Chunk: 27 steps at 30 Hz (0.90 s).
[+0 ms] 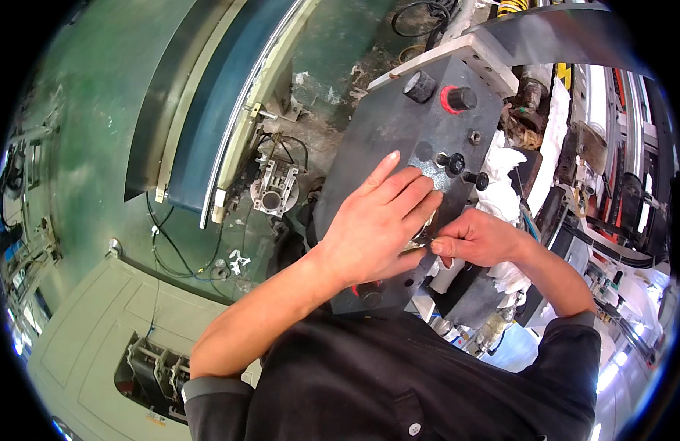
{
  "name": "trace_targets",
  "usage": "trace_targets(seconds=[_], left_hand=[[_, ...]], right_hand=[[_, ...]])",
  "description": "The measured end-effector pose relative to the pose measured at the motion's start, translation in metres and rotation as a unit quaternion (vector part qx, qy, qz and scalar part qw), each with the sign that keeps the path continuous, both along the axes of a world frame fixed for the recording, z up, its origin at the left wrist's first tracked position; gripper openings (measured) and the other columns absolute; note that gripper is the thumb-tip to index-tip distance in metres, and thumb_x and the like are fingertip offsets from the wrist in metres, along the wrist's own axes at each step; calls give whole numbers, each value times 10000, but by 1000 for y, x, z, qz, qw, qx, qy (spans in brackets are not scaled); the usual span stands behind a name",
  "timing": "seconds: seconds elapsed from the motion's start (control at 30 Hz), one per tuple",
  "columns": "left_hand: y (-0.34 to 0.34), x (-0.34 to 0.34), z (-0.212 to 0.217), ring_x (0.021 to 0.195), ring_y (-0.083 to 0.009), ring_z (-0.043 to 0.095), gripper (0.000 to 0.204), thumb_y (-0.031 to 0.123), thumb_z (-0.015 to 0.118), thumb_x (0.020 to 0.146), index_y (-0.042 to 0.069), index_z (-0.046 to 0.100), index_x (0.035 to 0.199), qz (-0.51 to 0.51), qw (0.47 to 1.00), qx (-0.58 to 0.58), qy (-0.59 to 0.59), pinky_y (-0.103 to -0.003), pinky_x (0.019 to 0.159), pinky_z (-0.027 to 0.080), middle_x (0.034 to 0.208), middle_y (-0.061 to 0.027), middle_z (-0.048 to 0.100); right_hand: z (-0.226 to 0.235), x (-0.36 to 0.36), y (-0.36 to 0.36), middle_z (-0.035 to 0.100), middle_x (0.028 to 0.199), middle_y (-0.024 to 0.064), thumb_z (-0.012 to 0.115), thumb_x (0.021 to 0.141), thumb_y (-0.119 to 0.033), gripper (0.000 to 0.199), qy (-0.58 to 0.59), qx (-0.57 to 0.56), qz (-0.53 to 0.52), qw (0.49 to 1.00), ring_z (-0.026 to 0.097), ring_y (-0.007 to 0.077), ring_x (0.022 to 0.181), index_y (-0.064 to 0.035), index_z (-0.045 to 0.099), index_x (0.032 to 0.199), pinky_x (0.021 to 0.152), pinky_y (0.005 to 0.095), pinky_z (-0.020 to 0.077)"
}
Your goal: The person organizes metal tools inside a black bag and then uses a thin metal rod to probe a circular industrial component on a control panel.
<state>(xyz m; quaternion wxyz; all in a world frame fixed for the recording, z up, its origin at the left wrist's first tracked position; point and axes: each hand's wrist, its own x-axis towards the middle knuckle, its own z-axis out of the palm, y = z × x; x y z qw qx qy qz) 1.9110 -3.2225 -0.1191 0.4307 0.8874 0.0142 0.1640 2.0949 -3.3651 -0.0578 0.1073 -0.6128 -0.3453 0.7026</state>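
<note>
Black shirt fabric with a small grey button is filling the bottom of the view, and above it we are laying our left hand flat, fingers stretched, on the dark grey metal control panel, probably for keeping it steady. Our right hand is pinching something small and shiny at the panel's right edge, but we cannot tell what. White crumpled rags are lying just beside the black knobs; no container is showing its contents.
</note>
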Motion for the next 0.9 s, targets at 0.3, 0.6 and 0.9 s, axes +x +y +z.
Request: trace_targets(seconds=[0.3, 0.6, 0.9], left_hand=[[5, -1, 1, 1260, -261, 528, 663, 293, 826, 628, 81, 643, 1228, -21, 1000, -8, 0, -533, 1182, 296, 1270, -73, 580], [10, 0, 0, 1318, -246, 497, 670, 330, 812, 631, 127, 656, 1251, -57, 998, 2, 34, -547, 1199, 262, 1299, -33, 588], [14, 0, 8, 1393, -240, 441, 664, 403, 808, 645, 153, 681, 1247, -54, 996, 65, 26, -555, 1210, 222, 1296, -13, 604]], right_hand=[[-1, 15, 21, 594, 607, 114, 619, 986, -395, 438, -56, 102, 150, 982, 575, 261, 562, -28, 676, 755, 557, 391, 448], [3, 2, 9, 600, 650, 103, 651, 929, -418, 401, -179, 240, 163, 940, 614, 314, 606, -89, 622, 703, 527, 408, 465], [-10, -22, -14, 572, 736, 7, 777, 786, -177, 155, -362, 509, 127, 771, 577, 197, 647, -113, 637, 799, 525, 323, 472]])
